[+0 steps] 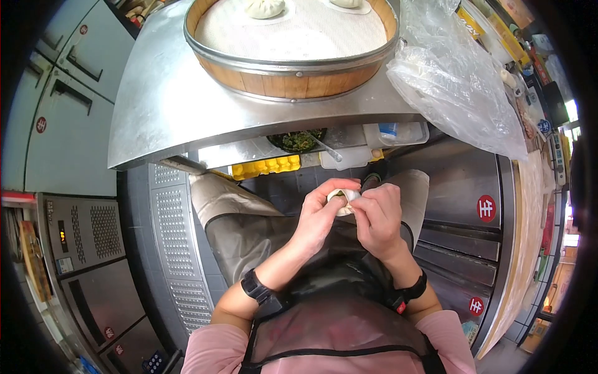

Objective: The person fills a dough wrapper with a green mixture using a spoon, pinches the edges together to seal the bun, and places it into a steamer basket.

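Note:
Above my lap, a small white dough bun with green filling showing in its open top is held between both hands. My left hand cups it from the left, with the thumb pressed at the opening. Fingertips of my right hand pinch the dough's edge on the other side. Beyond them on the steel table stands a round wooden steamer lined with a pale mat. A pleated bun lies in it, and a second bun is partly cut off by the frame's top.
Below the tabletop, a dark bowl of chopped green filling holds a spoon. Beside it are a yellow tray and a clear plastic container. A plastic bag hangs over the table's right edge. Steel cabinets flank me.

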Demonstrator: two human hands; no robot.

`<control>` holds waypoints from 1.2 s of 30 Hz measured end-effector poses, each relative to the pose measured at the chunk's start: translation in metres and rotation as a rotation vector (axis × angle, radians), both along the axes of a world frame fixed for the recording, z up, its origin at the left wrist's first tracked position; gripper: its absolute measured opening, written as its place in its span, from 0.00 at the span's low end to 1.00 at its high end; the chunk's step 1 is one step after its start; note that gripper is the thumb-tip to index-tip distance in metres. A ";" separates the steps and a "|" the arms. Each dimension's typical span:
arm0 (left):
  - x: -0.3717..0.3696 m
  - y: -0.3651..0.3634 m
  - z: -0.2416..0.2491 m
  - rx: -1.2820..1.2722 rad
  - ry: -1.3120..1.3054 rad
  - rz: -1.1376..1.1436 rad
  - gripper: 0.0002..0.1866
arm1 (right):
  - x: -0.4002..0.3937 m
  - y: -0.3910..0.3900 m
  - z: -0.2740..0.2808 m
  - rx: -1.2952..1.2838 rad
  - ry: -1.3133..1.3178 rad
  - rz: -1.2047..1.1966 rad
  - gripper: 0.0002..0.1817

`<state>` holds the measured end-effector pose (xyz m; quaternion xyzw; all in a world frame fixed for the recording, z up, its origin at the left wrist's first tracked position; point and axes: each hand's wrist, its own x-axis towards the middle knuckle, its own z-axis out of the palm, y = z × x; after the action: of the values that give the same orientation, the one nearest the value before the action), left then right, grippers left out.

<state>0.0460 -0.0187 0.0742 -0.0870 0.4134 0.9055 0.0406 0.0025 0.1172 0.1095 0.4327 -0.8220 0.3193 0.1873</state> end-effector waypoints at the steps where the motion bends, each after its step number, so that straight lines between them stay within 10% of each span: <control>1: 0.000 0.000 0.000 -0.020 0.010 -0.005 0.15 | 0.000 -0.002 0.002 0.000 -0.001 0.000 0.13; 36: -0.002 0.001 0.004 -0.107 0.028 0.028 0.14 | 0.003 -0.010 -0.005 -0.193 -0.242 -0.171 0.09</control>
<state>0.0439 -0.0177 0.0784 -0.0822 0.4606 0.8836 0.0173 0.0059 0.1076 0.1044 0.2995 -0.8379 0.4295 0.1540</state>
